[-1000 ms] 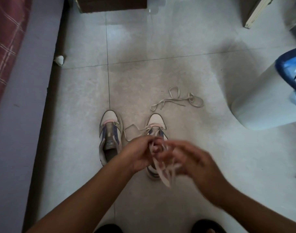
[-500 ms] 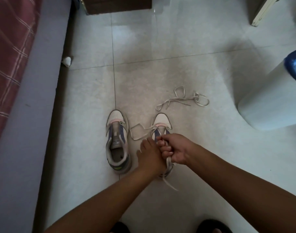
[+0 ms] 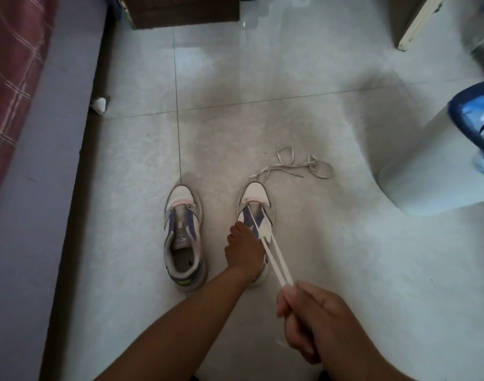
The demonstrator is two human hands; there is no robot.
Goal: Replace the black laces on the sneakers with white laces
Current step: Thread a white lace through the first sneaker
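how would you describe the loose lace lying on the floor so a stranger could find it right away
Start at the pale round bin with the blue liner on the right, then look left across the tile floor. The loose lace lies there in a loopy tangle, just beyond the toe of the right sneaker. Unlike the taut lace pulled by the right hand, nothing holds it.

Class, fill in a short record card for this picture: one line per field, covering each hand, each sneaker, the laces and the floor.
left hand: rests on the right-side sneaker, steadying it
right hand: pinches both ends of the white lace, pulled taut
right-side sneaker: white lace threaded at the lowest eyelets only
left-side sneaker: upright, no lace
spare lace: loose on the floor beyond the toes
floor: pale tiles
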